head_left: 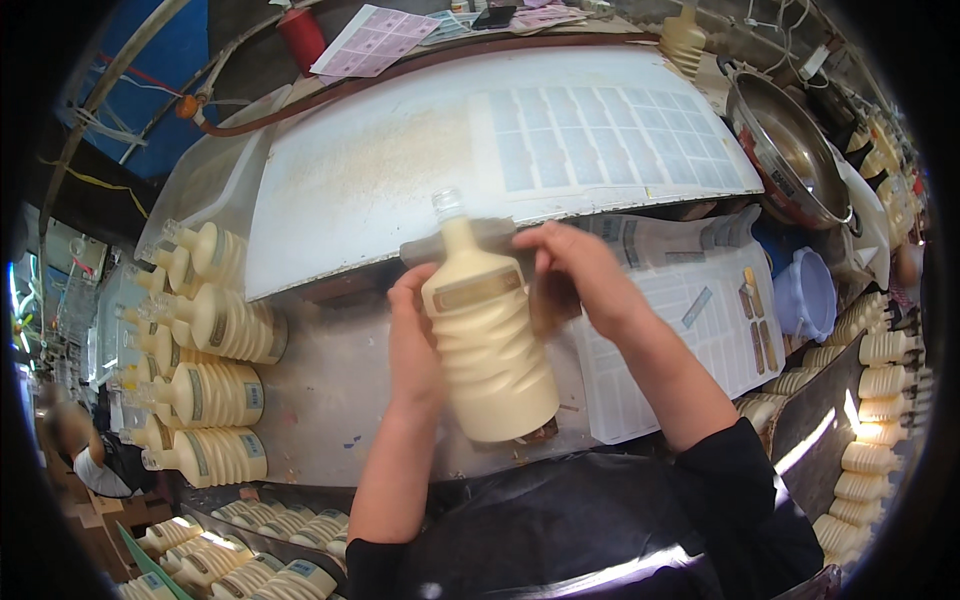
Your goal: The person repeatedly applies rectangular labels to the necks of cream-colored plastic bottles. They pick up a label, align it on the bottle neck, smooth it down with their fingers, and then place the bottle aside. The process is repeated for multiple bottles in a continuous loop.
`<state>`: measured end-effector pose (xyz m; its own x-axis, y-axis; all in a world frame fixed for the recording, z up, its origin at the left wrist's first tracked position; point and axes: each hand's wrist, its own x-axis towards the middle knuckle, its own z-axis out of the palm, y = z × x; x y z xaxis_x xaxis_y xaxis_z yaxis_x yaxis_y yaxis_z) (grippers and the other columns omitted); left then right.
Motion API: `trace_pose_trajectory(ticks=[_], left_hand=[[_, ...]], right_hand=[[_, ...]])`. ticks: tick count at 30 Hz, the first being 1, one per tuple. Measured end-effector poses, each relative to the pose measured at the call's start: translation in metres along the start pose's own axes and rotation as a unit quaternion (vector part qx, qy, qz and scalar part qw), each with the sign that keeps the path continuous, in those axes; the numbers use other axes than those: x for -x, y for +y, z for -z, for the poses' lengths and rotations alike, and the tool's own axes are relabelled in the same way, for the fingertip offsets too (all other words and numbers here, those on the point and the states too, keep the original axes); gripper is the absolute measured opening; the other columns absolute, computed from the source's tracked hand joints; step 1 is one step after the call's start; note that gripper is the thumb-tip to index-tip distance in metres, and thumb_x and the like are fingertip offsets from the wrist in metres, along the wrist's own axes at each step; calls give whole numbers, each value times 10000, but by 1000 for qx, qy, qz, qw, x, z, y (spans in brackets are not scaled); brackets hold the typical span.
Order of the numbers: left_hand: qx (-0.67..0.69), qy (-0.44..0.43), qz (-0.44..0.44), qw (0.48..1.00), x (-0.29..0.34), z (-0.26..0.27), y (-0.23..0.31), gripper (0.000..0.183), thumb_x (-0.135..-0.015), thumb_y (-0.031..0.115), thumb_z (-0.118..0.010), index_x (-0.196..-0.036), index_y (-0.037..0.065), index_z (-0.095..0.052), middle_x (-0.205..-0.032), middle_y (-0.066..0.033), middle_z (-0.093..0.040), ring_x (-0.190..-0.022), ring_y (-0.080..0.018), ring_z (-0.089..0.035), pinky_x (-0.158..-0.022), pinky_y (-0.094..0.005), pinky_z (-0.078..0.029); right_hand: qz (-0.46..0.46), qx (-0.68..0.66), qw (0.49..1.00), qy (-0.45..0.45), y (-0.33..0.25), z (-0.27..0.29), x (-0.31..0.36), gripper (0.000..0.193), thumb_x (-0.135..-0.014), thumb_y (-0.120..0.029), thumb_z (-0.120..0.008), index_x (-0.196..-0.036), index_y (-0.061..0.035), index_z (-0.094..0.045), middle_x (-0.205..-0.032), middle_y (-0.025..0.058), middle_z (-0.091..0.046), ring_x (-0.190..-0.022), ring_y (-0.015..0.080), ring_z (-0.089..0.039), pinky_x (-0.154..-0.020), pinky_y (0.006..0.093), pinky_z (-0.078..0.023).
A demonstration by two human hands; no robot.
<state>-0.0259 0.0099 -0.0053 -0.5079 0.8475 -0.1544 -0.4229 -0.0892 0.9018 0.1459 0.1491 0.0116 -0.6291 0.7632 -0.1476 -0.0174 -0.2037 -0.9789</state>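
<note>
Well, one cream bottle stands out at the centre, its clear neck tipped towards twelve and its base towards half past five. The left hand is partly curled at its nine o'clock side, against the shoulder; how firmly, I can't tell. The right hand, at one o'clock, is half open with bent fingers, fingertips by the end of one grey-brown strip at the bottle's neck; blur hides whether it grips.

At nine o'clock four bottles show in the front row, others overlapping behind. One pan sits at two, one lilac bucket at three, one red container at eleven.

The white board has its near edge just beyond the hands. Bare worktop opens towards eight, between bottles and left forearm; towards four, the translucent sheet leaves a narrower gap.
</note>
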Motion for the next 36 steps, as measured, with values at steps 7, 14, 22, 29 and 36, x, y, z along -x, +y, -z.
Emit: trace_pose_trajectory(ticks=[7,14,22,29,36], left_hand=[[83,-38,3,996,6,-2,4,594,-1101,587,-336,-1372,71,-451,-1287,-90,-594,-1194,-187,-585,-1040,-362,-485],[-21,-25,-3,999,6,9,-5,317,-1125,257,-455,-1378,68,-452,-1270,-76,-599,-1151,-155,-599,-1006,-331,-513],[-18,-26,60,998,22,9,-9,433,-1064,190,-526,-1461,61,-411,-1376,-112,-569,-1247,-195,-581,-1068,-381,-491],[-254,-33,-4,967,35,1,-3,868,-819,207,-783,-1532,15,-327,-1410,-195,-508,-1277,-315,-565,-1076,-443,-471],[-384,20,-73,920,43,-16,4,857,-818,309,-826,-1499,19,-395,-1378,-233,-508,-1266,-418,-553,-1049,-485,-469]], right_hand=[[224,199,950,87,-54,-81,-3,310,-940,-128,-619,-1218,-12,-544,-1088,209,-675,-986,337,-675,-864,419,-530],[208,322,913,135,-15,-57,-11,359,-975,-125,-593,-1315,-37,-521,-1139,223,-669,-1031,380,-666,-897,460,-519],[252,215,934,133,-6,-29,-13,374,-995,-68,-555,-1354,-16,-463,-1149,147,-622,-1071,213,-623,-951,344,-491],[182,258,945,83,-32,-66,-8,372,-989,-75,-478,-1356,-20,-460,-1264,226,-604,-1129,342,-621,-1004,417,-478],[177,450,873,72,-46,-107,-3,364,-994,-101,-454,-1349,-22,-462,-1340,239,-548,-1099,463,-611,-952,523,-501]])
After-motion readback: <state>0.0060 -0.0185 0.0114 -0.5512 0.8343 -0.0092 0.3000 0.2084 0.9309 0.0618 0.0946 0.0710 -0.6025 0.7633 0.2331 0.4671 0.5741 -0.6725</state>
